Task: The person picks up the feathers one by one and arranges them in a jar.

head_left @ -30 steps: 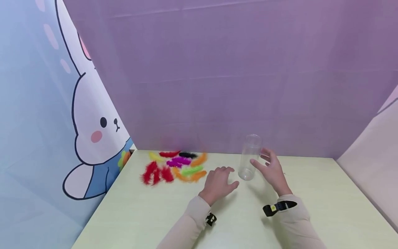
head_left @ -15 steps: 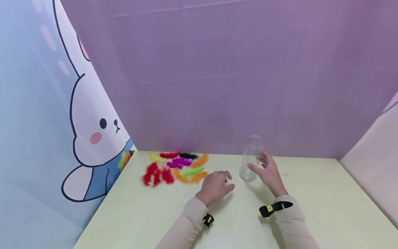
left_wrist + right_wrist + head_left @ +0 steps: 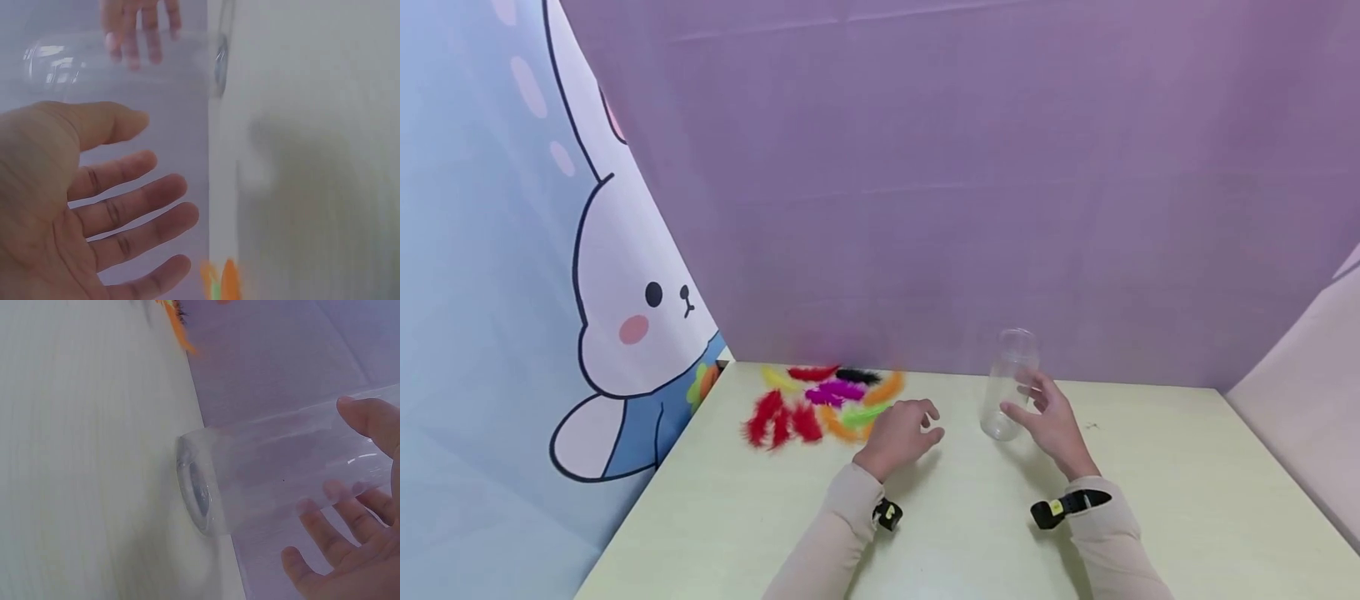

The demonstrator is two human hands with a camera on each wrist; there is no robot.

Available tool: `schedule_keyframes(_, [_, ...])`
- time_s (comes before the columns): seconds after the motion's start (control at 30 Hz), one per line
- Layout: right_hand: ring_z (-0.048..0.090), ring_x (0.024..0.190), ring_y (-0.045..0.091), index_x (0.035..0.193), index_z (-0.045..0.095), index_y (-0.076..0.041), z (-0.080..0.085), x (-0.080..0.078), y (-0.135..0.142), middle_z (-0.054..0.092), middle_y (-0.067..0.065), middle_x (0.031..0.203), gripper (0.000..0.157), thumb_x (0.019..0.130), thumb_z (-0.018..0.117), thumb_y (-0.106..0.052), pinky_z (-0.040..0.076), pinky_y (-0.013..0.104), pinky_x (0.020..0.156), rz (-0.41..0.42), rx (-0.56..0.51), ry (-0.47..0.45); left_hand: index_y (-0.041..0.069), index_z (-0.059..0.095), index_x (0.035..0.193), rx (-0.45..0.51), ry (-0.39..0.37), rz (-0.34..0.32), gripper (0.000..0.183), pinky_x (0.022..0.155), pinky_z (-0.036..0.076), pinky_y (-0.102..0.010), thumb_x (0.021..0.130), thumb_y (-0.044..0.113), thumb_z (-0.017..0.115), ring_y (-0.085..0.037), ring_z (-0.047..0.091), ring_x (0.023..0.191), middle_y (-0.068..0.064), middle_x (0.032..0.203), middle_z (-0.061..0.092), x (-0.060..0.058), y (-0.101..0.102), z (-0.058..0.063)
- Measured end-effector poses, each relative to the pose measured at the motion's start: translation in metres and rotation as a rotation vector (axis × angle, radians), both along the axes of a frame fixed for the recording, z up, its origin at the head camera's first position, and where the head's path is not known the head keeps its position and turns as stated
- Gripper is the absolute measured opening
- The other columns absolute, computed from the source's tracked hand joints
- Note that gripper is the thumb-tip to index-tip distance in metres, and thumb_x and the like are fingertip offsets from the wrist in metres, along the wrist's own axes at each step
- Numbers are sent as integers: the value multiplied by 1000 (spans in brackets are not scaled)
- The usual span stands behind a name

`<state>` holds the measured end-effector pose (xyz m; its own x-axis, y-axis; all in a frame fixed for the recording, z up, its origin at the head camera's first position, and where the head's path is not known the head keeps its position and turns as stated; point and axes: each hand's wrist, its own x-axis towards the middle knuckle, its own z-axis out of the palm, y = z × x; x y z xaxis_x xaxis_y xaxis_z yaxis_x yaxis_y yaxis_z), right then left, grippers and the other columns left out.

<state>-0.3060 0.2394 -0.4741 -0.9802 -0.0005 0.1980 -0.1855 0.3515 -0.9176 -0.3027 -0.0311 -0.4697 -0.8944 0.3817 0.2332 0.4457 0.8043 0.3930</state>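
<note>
A tall clear glass (image 3: 1006, 392) stands upright toward the back of the table (image 3: 955, 533). My right hand (image 3: 1054, 423) holds it from the right side, the thumb on the near side and the fingers curving round behind. In the right wrist view the fingertips show through the wall of the glass (image 3: 275, 469), above its thick base. My left hand (image 3: 898, 437) hovers over the table to the left of the glass, its fingers loosely bent with nothing in them. Close beyond it lie a light green feather (image 3: 861, 415) and orange feathers (image 3: 835, 425), partly hidden behind the hand.
Red feathers (image 3: 781, 421), purple feathers (image 3: 835, 392), a yellow feather (image 3: 778, 380) and a black feather (image 3: 857, 377) lie at the back left of the table. A purple cloth (image 3: 970, 200) hangs along the back edge. At the left hangs a rabbit-print curtain (image 3: 625, 333).
My left hand has moved left, away from the glass and toward the feathers. The right hand has closed in round the glass, which stays in its place.
</note>
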Motion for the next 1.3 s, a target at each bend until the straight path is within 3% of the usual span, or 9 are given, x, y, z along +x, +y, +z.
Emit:
schedule_keyframes(0.4, [45, 142, 42, 151, 41, -6, -1, 0, 1, 47, 20, 152, 76, 90, 80, -30, 30, 55, 122, -19, 52, -10, 11, 77, 100, 15, 25, 93, 13, 66, 55, -30, 88, 15, 78, -16, 68, 76, -2, 85, 75, -13, -30, -3])
schedule_keyframes(0.53, [44, 142, 42, 151, 41, -5, -1, 1, 1, 46, 20, 153, 75, 91, 79, -30, 31, 56, 121, -19, 63, -15, 9, 79, 97, -23, 51, 129, 12, 73, 59, -37, 85, 11, 79, -22, 73, 83, -3, 92, 78, -15, -35, -6])
schedule_keyframes(0.83, [44, 142, 42, 153, 39, -7, 1, 3, 0, 42, 19, 155, 77, 91, 79, -31, 31, 56, 121, 0, 53, -24, 7, 80, 98, -60, 21, 189, 14, 74, 61, -42, 89, 17, 80, -31, 75, 87, -7, 99, 79, -16, -39, -10])
schedule_keyframes(1.3, [45, 141, 43, 147, 44, -4, -1, 3, 0, 44, 20, 153, 73, 90, 80, -32, 32, 57, 120, 1, 67, -7, 13, 77, 75, -149, 80, 256, 22, 81, 55, -55, 88, 30, 81, -30, 70, 74, -2, 74, 74, -26, -36, -21])
